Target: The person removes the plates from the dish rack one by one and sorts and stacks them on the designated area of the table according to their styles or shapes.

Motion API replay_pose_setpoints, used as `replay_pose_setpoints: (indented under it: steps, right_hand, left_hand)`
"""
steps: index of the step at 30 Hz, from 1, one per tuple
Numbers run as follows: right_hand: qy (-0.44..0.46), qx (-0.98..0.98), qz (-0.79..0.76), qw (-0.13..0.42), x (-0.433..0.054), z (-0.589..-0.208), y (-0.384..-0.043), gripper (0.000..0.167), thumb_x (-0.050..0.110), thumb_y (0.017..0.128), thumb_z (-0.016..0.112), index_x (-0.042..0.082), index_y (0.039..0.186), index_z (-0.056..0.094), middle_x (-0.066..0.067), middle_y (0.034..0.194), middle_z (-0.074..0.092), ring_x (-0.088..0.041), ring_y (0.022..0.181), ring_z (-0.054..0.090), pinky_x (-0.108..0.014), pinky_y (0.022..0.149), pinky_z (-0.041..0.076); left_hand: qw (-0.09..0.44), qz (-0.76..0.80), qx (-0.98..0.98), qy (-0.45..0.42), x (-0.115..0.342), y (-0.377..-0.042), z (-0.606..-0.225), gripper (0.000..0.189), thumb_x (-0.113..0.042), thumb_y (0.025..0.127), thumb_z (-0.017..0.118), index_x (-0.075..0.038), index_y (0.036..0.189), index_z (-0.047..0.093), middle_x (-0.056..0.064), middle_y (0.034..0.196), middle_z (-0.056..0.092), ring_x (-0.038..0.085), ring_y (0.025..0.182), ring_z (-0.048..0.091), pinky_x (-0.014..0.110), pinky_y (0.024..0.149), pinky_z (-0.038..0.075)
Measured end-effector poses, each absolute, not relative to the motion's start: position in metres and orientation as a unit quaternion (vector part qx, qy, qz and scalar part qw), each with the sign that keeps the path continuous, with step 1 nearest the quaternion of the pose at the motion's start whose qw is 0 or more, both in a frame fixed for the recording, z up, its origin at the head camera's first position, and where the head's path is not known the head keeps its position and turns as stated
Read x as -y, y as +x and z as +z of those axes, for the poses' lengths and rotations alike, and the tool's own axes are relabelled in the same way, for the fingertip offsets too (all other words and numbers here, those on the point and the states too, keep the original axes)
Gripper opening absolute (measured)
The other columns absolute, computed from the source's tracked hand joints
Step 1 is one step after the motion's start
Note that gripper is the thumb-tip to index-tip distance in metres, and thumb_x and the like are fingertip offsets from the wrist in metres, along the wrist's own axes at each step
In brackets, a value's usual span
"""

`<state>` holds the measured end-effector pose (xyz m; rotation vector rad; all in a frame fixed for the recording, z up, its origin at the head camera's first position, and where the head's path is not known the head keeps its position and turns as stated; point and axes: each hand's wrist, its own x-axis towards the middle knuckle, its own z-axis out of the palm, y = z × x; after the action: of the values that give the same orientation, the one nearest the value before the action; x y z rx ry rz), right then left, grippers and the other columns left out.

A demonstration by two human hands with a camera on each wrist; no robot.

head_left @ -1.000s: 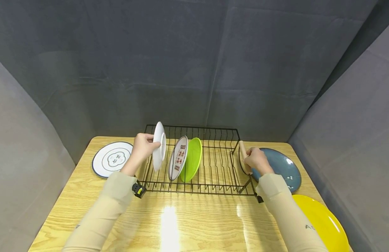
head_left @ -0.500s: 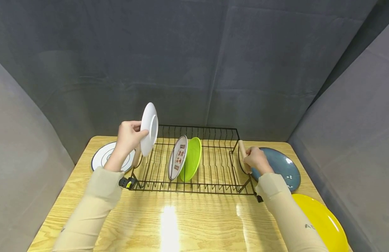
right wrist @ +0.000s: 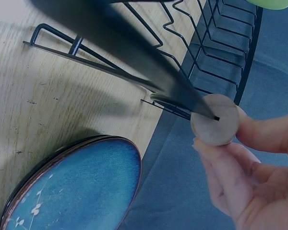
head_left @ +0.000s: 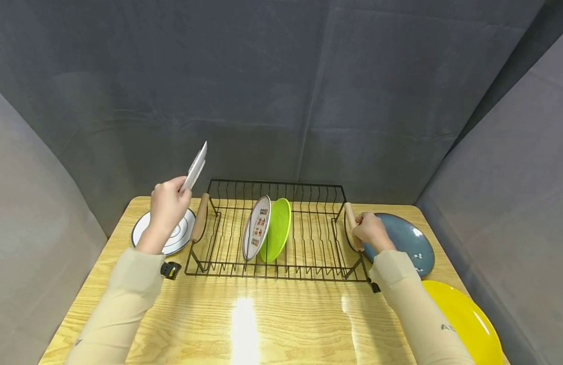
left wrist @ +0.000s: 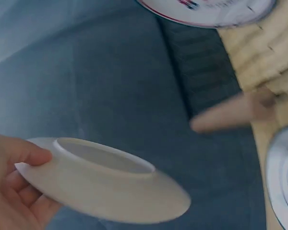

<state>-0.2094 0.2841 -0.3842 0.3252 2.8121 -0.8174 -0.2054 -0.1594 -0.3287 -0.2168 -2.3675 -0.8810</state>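
My left hand (head_left: pixel 169 208) pinches a white plate (head_left: pixel 196 165) by its edge, raised in the air beyond the left end of a black wire dish rack (head_left: pixel 309 267). In the left wrist view the plate's underside and foot ring show, with the thumb on the underside. At the rack's right end, my right hand (head_left: pixel 372 232) grips the wooden handle (head_left: pixel 351 215). The right wrist view shows the round end of that handle (right wrist: pixel 215 120) between thumb and fingers. Standing on edge in the rack are a white plate with red lettering (head_left: pixel 257 228) and a green plate (head_left: pixel 281 228).
A blue-rimmed white plate (head_left: pixel 180 236) lies on the wooden table (head_left: pixel 208 324) left of the rack, partly behind my left hand. The rack's left wooden handle (head_left: pixel 201 218) stands beside it. To the right lie a blue plate (head_left: pixel 407 238) and a yellow plate (head_left: pixel 464 319).
My left hand has lifted the white plate up out of the rack and carried it left, turning it nearly edge-on to the head view. The right hand has stayed on the handle.
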Motion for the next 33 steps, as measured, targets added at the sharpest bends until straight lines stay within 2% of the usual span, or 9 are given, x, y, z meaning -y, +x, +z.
replay_pose_setpoints:
  steps: [4,9,12,20,27,33]
  right_hand:
    - [0.112,-0.949,-0.278,0.099,-0.285,-0.384,-0.209,0.043,0.005,0.083,0.057,-0.011,0.122,0.047,-0.029,0.107,0.054,-0.039,0.091,0.056,-0.046,0.072,0.048]
    - [0.112,-0.950,-0.276,0.095,-0.285,-0.384,-0.210,0.042,0.005,0.083,0.057,-0.010,0.120,0.048,-0.029,0.106,0.054,-0.039,0.090,0.056,-0.046,0.071,0.048]
    - [0.113,-0.950,-0.276,0.096,-0.285,-0.384,-0.209,0.041,0.005,0.083,0.057,-0.010,0.120,0.048,-0.028,0.106,0.055,-0.039,0.090,0.056,-0.046,0.072,0.048]
    - [0.111,-0.950,-0.276,0.096,-0.285,-0.383,-0.209,0.041,0.005,0.083,0.057,-0.011,0.120,0.048,-0.029,0.106,0.054,-0.039,0.091,0.056,-0.047,0.073,0.048]
    - [0.114,-0.951,-0.271,0.099,-0.284,-0.384,-0.210,0.044,0.005,0.083,0.058,-0.011,0.123,0.047,-0.029,0.108,0.054,-0.039,0.092,0.056,-0.045,0.072,0.049]
    - [0.119,-0.949,-0.272,0.104,-0.284,-0.384,-0.210,0.043,0.005,0.084,0.057,-0.010,0.123,0.047,-0.029,0.108,0.054,-0.039,0.093,0.055,-0.045,0.072,0.048]
  left_hand:
    - [0.310,-0.256,0.911,-0.092,0.170,-0.209,-0.346,0.010,0.005,0.078,0.050,0.006,0.079,0.060,0.023,0.060,0.058,0.037,0.046,0.049,0.048,0.043,0.037]
    - [0.305,-0.181,0.930,-0.092,0.185,-0.213,-0.372,0.014,0.004,0.078,0.051,0.005,0.085,0.063,0.022,0.059,0.059,0.035,0.042,0.048,0.046,0.039,0.037]
    - [0.306,-0.140,0.937,-0.098,0.193,-0.214,-0.391,0.018,0.005,0.077,0.052,0.006,0.090,0.064,0.023,0.064,0.062,0.035,0.041,0.049,0.044,0.037,0.037]
    - [0.295,-0.092,0.945,-0.108,0.210,-0.212,-0.436,0.015,0.004,0.077,0.058,0.007,0.091,0.063,0.027,0.084,0.065,0.040,0.055,0.059,0.047,0.041,0.043]
    - [0.283,-0.051,0.948,-0.136,0.222,-0.206,-0.475,0.006,0.007,0.078,0.056,0.007,0.080,0.061,0.026,0.081,0.065,0.036,0.060,0.062,0.046,0.042,0.047]
    - [0.235,-0.028,0.962,-0.135,0.226,-0.199,-0.497,0.011,0.007,0.079,0.056,0.006,0.086,0.064,0.024,0.084,0.065,0.035,0.067,0.064,0.046,0.047,0.049]
